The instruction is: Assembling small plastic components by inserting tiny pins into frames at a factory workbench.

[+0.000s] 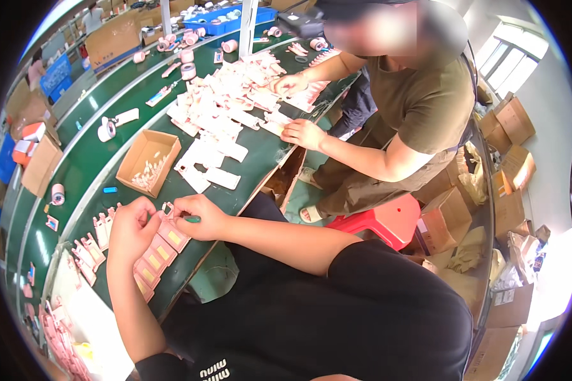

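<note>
My right grip (202, 217) clasps green object (192, 219) at pink pieces (159, 253); left grip (135, 223): contents hidden, cannot tell. Best brace pieces, work gently.

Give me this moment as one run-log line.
left hand: at row of pink parts | right hand: holding green object | nearby: cardboard box, small pieces inside | co-worker: at pink pile

flat pink pieces (159, 256), several marked with a yellow rectangle, are being borne face up, side by side, in a slanting row by the green tabletop (248, 179); the uppermost is being partly hidden.
</note>
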{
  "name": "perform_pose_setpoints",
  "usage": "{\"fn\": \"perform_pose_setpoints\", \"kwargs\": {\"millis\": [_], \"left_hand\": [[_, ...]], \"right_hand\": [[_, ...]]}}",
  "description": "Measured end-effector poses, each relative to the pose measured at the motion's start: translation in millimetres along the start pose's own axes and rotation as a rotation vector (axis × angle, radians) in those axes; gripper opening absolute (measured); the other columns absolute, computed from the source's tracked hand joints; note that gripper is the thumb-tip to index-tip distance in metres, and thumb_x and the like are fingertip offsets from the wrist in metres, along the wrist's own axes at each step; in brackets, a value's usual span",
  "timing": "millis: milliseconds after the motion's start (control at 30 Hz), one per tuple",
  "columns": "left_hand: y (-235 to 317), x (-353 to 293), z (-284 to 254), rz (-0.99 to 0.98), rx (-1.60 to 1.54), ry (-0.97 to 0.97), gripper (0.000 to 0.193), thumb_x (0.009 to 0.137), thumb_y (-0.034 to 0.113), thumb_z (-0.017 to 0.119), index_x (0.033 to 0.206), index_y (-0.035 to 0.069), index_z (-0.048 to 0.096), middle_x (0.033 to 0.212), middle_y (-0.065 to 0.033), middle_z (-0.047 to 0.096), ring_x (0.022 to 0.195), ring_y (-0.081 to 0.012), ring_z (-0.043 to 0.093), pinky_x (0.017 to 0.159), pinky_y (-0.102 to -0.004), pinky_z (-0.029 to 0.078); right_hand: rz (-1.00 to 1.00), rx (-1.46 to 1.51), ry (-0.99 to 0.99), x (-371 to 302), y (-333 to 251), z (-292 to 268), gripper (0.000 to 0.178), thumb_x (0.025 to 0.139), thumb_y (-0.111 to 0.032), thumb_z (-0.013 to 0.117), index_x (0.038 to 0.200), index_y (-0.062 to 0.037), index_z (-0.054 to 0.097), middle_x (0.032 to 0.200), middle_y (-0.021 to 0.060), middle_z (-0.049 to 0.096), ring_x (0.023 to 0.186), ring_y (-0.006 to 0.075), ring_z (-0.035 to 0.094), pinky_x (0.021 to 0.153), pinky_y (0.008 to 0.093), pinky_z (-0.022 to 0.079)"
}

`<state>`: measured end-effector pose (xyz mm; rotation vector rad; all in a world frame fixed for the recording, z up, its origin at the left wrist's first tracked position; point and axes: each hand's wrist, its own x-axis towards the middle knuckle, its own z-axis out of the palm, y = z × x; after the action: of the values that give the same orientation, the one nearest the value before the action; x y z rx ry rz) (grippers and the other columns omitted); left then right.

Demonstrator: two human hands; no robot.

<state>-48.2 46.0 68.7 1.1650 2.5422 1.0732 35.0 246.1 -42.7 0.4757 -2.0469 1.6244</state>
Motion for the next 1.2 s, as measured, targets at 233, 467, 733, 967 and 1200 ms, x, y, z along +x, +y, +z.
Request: {"fn": "perform_pose_setpoints", "kwargs": {"millis": [233,467,733,967,1200], "left_hand": [[24,-39,6,-0.013,0.116,0.200,0.008,0.095,0.004,0.078,0.099,0.003,0.073,0.062,-0.0005,0.043,0.057,-0.0092,0.039,0.054,-0.0332,0.031],[36,-140,68,-0.220,-0.454,0.475,0.005,0.102,0.005,0.074,0.102,0.003,0.069,0.070,0.0014,0.055,0.060,-0.0074,0.043,0.053,-0.0271,0.031],[34,-201,128,-0.554,-1.985,0.285,0.019,0.111,0.015,0.055,0.122,0.003,0.064,0.084,-0.0002,0.047,0.072,-0.0131,0.046,0.061,-0.0273,0.041],[62,-172,105,-0.484,-1.307,0.463,0.023,0.114,0.018,0.059,0.124,0.001,0.070,0.072,0.0057,0.037,0.059,-0.0079,0.034,0.051,-0.0270,0.030],[14,-94,50,-0.134,0.339,0.384,0.018,0.096,0.021,0.077,0.109,0.012,0.084,0.102,-0.0142,0.082,0.090,-0.0369,0.078,0.081,-0.0457,0.062]], "right_hand": [[0.038,-0.030,0.072,-4,-1,-5,0.013,0.095,-0.003,0.074,0.086,0.0003,0.065,0.079,0.0115,0.070,0.070,0.0189,0.068,0.065,0.0336,0.053],[0.007,0.017,0.131,-2,-9,-3,0.018,0.098,-0.014,0.078,0.088,-0.0028,0.068,0.080,0.0133,0.072,0.072,0.0295,0.072,0.065,0.0386,0.055],[-0.167,0.038,0.138,-7,-17,-9,0.006,0.102,-0.002,0.070,0.104,0.0045,0.070,0.092,0.0163,0.068,0.081,0.0295,0.068,0.077,0.0380,0.055],[0.374,0.341,0.183,-9,7,-17,0.041,0.120,-0.031,0.053,0.108,0.0011,0.077,0.095,0.0044,0.076,0.077,0.0078,0.060,0.071,0.0251,0.049],[0.179,0.102,0.093,-13,-3,-14,0.011,0.102,-0.004,0.068,0.097,0.0030,0.075,0.085,0.0014,0.073,0.077,0.0054,0.063,0.072,0.0247,0.052]]}}
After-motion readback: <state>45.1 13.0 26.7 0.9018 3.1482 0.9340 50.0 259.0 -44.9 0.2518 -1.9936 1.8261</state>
